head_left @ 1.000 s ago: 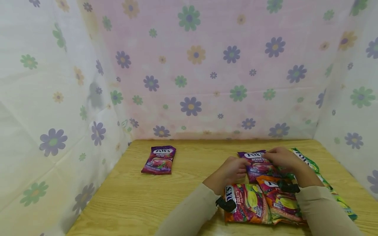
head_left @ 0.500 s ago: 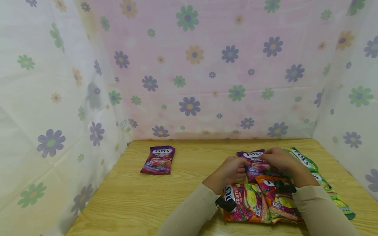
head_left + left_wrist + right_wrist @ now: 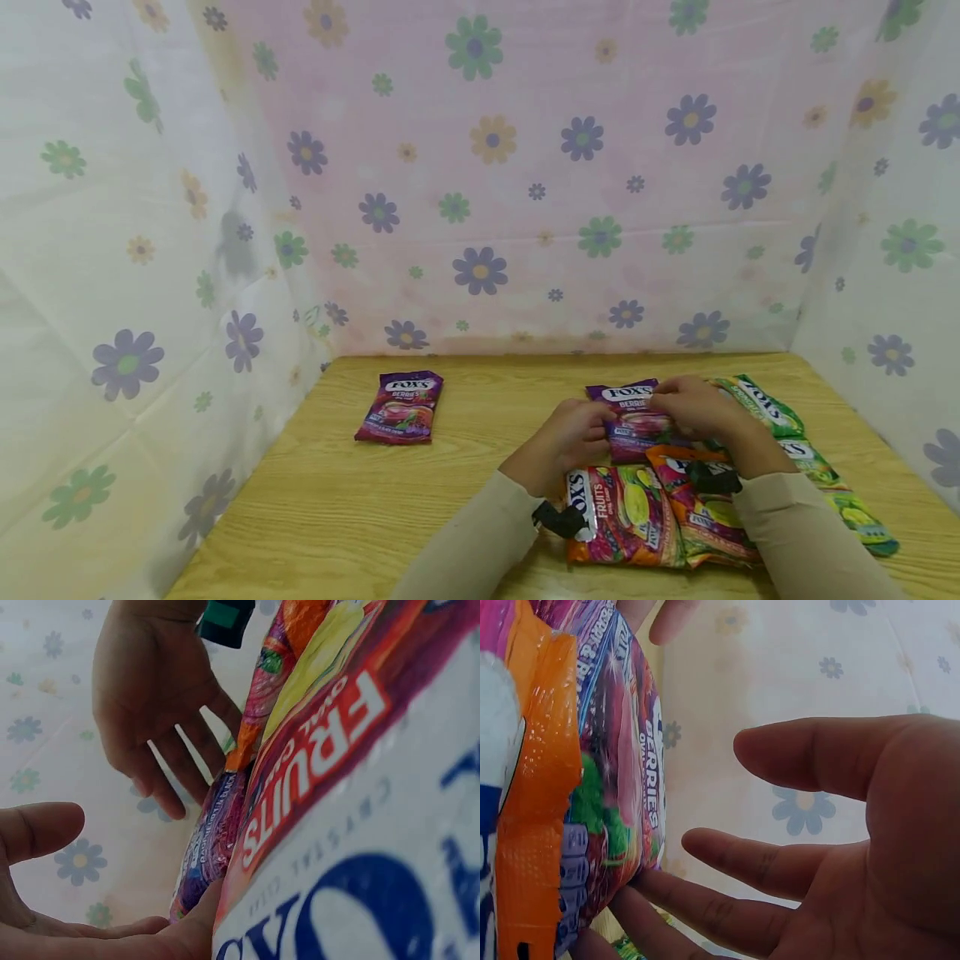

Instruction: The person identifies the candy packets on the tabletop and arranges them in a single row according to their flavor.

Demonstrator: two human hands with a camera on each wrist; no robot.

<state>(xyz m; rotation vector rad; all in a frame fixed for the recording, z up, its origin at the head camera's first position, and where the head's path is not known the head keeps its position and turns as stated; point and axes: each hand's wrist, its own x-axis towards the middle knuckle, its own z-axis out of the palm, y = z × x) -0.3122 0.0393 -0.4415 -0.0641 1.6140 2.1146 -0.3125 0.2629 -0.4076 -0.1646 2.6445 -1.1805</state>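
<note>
A purple Fox's Berries candy bag (image 3: 630, 427) lies on the table between both hands in the head view. My left hand (image 3: 566, 437) is at its left edge; in the left wrist view the thumb is spread away and the other fingers reach the bag's side. My right hand (image 3: 705, 410) is at its right edge. In the right wrist view its thumb stands apart, with extended fingers touching the bag's side. Just nearer lie a red-orange Fruits candy bag (image 3: 630, 518) and another orange-topped candy bag (image 3: 701, 517), partly covered by the right wrist.
Another purple Berries candy bag (image 3: 401, 408) lies alone at the far left of the table (image 3: 360, 508). Several green candy bags (image 3: 765, 408) run down the right side, partly behind the right arm. Flowered cloth walls (image 3: 525, 208) enclose the back and sides.
The Berries bag between the hands has slid slightly left, and both hands have moved left with it. More of the green bags shows beside the right arm.
</note>
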